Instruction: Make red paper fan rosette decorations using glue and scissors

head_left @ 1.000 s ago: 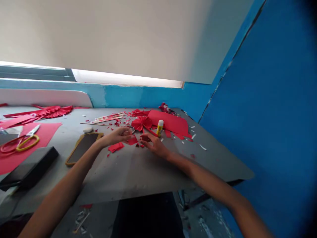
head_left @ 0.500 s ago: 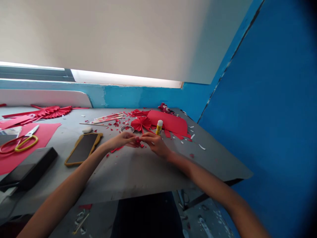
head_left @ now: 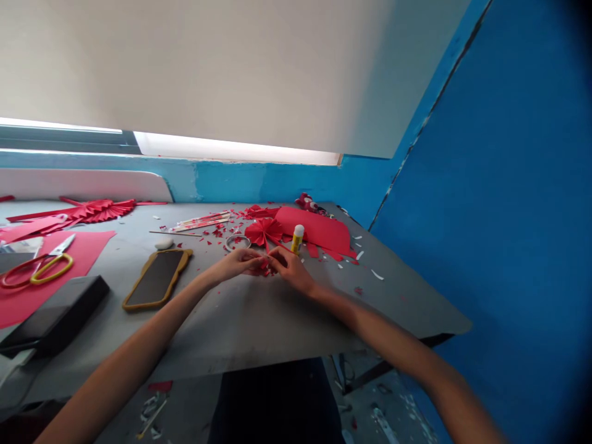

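1. My left hand [head_left: 235,264] and right hand [head_left: 290,270] are nearly closed, fingertips pinching a small red paper scrap [head_left: 264,266] together over the grey table [head_left: 259,314]
2. A red paper rosette [head_left: 263,232] and upright glue stick [head_left: 298,238] sit just beyond

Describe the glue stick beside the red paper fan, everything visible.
The glue stick stands upright with its white cap on, above a yellow plastic tube; any label is too small to read. It sits at the lower edge of a red paper sheet, right of the pleated red paper fan. No hand touches it, though the right hand is close below.
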Demonstrator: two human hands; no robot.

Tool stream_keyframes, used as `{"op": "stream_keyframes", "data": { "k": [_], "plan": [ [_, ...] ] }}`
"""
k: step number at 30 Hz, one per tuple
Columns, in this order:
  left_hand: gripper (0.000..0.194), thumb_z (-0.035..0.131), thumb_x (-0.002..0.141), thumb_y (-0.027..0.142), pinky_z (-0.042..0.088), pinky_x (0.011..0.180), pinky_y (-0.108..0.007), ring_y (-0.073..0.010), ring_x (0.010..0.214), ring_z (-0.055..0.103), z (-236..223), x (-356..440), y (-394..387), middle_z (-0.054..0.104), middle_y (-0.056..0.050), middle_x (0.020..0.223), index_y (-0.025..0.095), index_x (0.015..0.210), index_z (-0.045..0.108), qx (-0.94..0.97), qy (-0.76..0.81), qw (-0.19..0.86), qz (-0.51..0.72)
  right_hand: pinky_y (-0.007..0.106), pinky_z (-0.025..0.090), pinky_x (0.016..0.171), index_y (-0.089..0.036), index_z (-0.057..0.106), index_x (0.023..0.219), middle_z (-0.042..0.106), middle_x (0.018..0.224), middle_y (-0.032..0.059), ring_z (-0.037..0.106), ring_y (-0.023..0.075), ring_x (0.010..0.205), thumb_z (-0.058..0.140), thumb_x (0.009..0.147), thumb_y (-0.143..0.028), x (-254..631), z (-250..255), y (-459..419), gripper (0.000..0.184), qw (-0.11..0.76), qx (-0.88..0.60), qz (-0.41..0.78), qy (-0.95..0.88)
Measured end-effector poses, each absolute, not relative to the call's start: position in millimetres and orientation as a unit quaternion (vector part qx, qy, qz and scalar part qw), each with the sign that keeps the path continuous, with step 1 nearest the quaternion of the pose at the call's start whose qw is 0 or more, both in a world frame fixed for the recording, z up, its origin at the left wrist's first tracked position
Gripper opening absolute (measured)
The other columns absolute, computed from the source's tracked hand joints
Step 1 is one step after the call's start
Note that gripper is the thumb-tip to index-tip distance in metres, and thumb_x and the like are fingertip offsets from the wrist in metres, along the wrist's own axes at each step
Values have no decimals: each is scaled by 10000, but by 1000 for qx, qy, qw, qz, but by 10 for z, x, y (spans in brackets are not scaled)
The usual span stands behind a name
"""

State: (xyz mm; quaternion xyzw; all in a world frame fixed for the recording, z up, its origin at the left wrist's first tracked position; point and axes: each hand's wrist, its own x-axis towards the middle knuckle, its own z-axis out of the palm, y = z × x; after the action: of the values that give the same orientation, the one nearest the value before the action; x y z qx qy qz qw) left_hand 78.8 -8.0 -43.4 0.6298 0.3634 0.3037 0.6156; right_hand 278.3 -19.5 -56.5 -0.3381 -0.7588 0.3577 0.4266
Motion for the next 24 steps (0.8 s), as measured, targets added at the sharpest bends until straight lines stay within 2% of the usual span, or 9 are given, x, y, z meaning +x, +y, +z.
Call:
{"op": "stream_keyframes", "data": {
  "k": [10, 15, 24],
  "plan": [
    [375, 694, 785, 436, 529, 826, -313, -185, 850, 695, -449, 782, -42, 741, -120, 937, 109, 967, 702, 654, 366, 601, 279, 242, 417, 572, -162, 568, 831, 558, 671, -12, 510, 109, 597, 537, 871, -504, 2788, -586, -79, 346, 422, -332, 386, -750],
    [357, 713, 772, 411, 539, 786, -304, -190, 847, 695, -478, 784, -13, 741, -124, 941, 117, 975, 703, 663, 354, 596, 281, 249, 434, 587, -158, 571, 842, 574, 703, -3, 516, 111, 612, 576, 847, -485, 2781, -553, -56, 327, 422, -326, 388, -752],
    [354, 676, 796, 438, 510, 693, -257, -149, 744, 662, -509, 800, 7, 733, -98, 904, 138, 982, 696, 702, 362, 554, 264, 244, 443, 604, -158, 609, 894, 608, 746, 17, 541, 123, 658, 514, 896, -415, 2807, -641, 19, 274, 399, -341, 347, -777]
  ]
}}
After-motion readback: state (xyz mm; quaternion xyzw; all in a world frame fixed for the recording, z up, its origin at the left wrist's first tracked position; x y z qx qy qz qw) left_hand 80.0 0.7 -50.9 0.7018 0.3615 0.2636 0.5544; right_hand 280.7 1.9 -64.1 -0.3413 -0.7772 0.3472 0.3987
